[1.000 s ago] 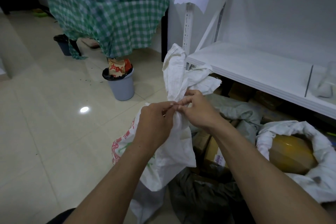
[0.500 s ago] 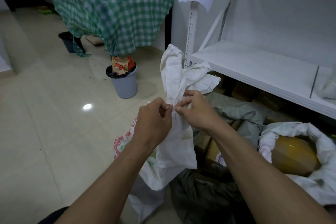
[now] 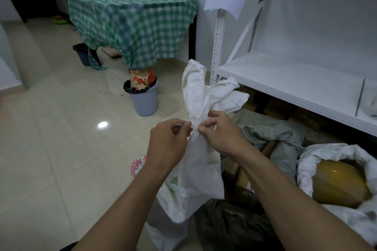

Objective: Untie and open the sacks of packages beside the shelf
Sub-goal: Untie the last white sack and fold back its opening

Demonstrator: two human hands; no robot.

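Note:
A white woven sack (image 3: 196, 169) stands on the floor in front of me, its neck bunched and tied, the loose top flaring above the tie. My left hand (image 3: 168, 144) pinches the tie at the neck from the left. My right hand (image 3: 222, 132) pinches it from the right, thumb and forefinger closed on it. The string itself is too small to make out. A second white sack (image 3: 334, 155) at the right lies open, showing a yellow taped package (image 3: 336, 183). A grey-green sack (image 3: 271, 134) lies behind my right arm.
A white metal shelf (image 3: 285, 81) labelled 1-3 stands at the right, with cardboard boxes (image 3: 306, 116) beneath it. A grey waste bin (image 3: 144, 102) sits on the tiled floor beside a table with a green checked cloth (image 3: 132, 26). A dark sack (image 3: 230, 228) lies near my feet.
Both hands stay pinched at the sack's neck. My left hand has drawn slightly away to the left. The view has shifted a little, so the sack and shelf sit further right.

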